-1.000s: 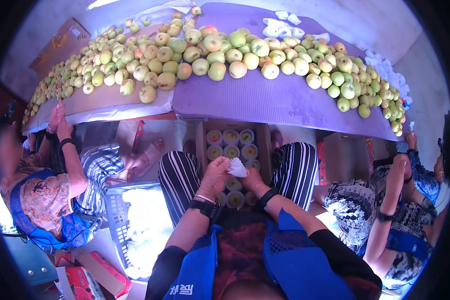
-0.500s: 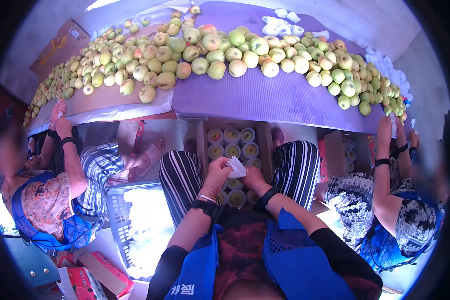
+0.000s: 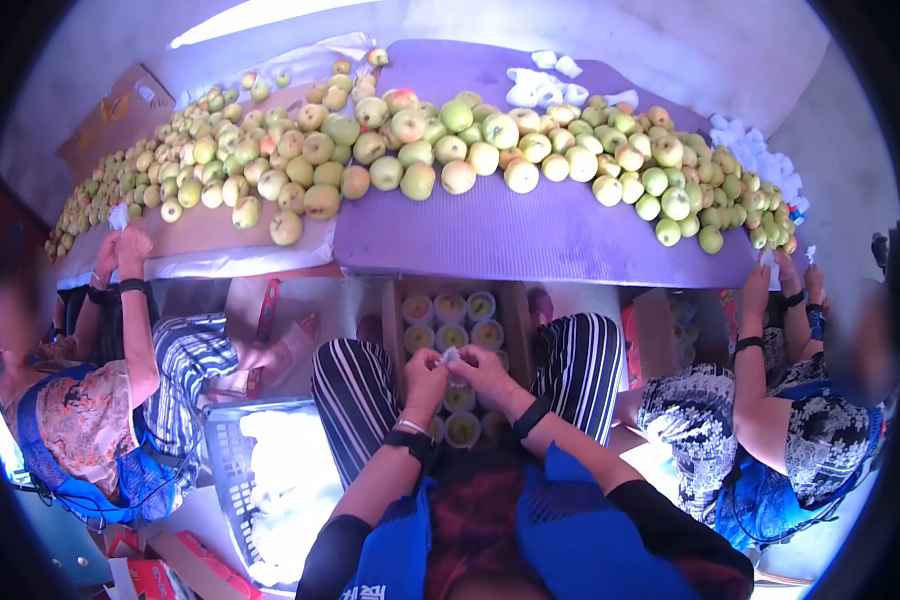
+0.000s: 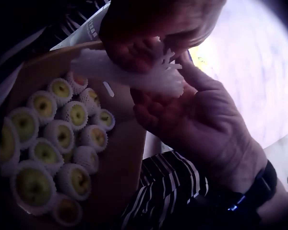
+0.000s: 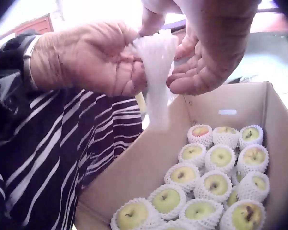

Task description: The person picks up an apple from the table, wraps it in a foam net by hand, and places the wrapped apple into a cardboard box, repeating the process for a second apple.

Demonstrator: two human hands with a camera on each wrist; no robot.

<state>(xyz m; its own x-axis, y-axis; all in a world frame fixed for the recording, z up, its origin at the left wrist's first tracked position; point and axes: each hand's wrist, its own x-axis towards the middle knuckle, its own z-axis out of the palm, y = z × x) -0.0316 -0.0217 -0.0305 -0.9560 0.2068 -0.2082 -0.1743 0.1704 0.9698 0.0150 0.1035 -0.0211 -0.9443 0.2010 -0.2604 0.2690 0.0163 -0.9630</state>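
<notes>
A white foam fruit net [image 5: 156, 72] hangs flattened between my two hands, its frayed end up and its narrow tail down in the right wrist view. My left hand [image 5: 93, 62] pinches one side of the frayed end between thumb and fingers. From the other side my right hand [image 5: 209, 52] holds the same end with curled fingers. In the head view both hands, left hand [image 3: 426, 385] and right hand [image 3: 488, 378], meet above a cardboard box [image 5: 230, 103]. Inside it stand rows of green-yellow apples [image 4: 63, 136], each in a white foam net.
A long table [image 3: 450, 235] with a purple cover carries a heap of loose apples [image 3: 410, 150]. Foam nets [image 3: 545, 88] lie behind them. A grey basket [image 3: 232, 470] of white material stands at my left. Other people sit on both sides.
The foam net, earlier spread in a fan shape between my hands, now shows as a small bunch at the fingertips. My right hand has moved closer to the left. The head view has tilted upward.
</notes>
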